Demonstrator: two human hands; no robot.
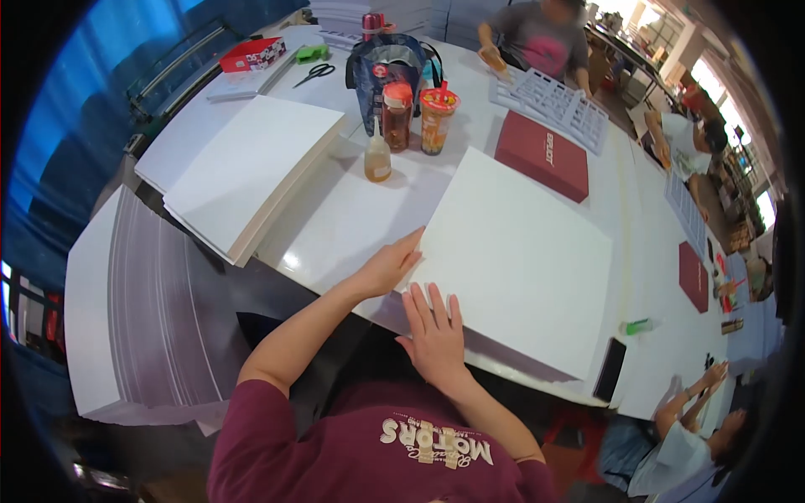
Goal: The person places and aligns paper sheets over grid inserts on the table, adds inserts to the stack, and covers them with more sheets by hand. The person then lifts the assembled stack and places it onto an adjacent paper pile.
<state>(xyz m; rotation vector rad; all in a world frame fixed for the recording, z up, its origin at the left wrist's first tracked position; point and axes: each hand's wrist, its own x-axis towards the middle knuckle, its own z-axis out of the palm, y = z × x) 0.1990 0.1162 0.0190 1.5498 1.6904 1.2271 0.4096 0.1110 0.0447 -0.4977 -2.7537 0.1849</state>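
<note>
A thick stack of large white sheets (520,260) lies on the white table (335,210) in front of me. My left hand (387,267) rests against the stack's left edge near its corner, fingers pressed together; whether they pinch a sheet is hidden. My right hand (434,331) lies on the near left corner of the stack, with its fingers spread and nothing held. Beyond the stack is a dark red box (542,155) with pale lettering. A glue bottle (377,161) with amber liquid stands left of the stack's far corner.
Another white stack (260,168) lies left, a taller stack (159,310) below it. A bag (369,92), bottle (397,117), drink cup (436,121) and scissors (315,74) are farther back. A phone (610,369) lies right. Several people work around the table beside white trays (558,105).
</note>
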